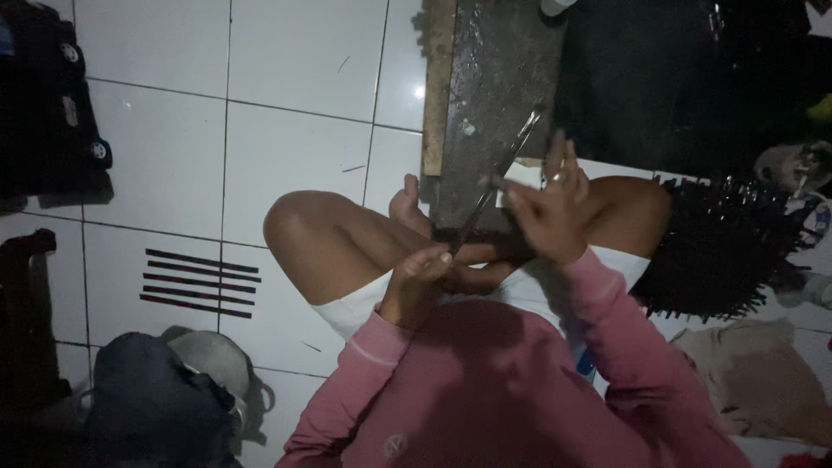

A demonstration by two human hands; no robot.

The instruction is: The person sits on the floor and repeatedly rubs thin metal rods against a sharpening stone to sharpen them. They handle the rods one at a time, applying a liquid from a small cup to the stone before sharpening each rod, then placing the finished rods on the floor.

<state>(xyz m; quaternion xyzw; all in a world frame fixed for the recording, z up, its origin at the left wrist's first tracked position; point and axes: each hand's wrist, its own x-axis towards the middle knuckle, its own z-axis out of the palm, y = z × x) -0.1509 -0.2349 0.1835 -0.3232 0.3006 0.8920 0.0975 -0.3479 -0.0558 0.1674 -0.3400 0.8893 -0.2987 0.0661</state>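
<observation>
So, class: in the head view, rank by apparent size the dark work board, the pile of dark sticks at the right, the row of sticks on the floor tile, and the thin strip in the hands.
1. Dark work board
2. Pile of dark sticks, close to the board; uncertain
3. Row of sticks
4. Thin strip, held between left hand and right hand

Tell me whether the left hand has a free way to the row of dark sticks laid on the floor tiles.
Probably not at once: the left hand grips the near end of a thin strip, and the bent knee lies between it and the dark sticks.
</observation>
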